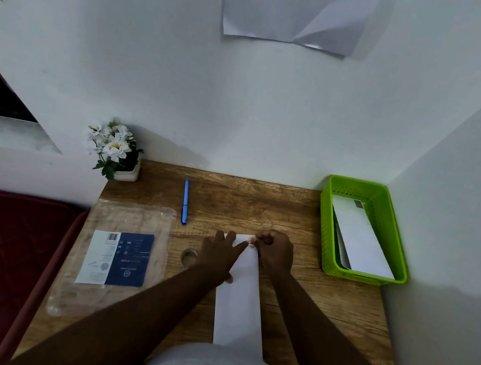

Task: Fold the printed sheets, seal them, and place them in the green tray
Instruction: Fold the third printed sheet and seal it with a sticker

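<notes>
From above, the near end of the long white folded sheet [239,299] is cut off behind the person's grey shirt; its long axis runs from the lower centre up the frame. The left hand [218,256] lies flat with fingers straight on its upper left part. The right hand [274,253] has curled fingers pinching something at the sheet's top edge, too small to make out. One green plastic tray [384,208] at the right holds white folded sheets [361,239]; their count is unclear. A tape roll [188,257] is half hidden beside the left wrist. One blue pen [186,201] lies on the wooden table [323,311].
</notes>
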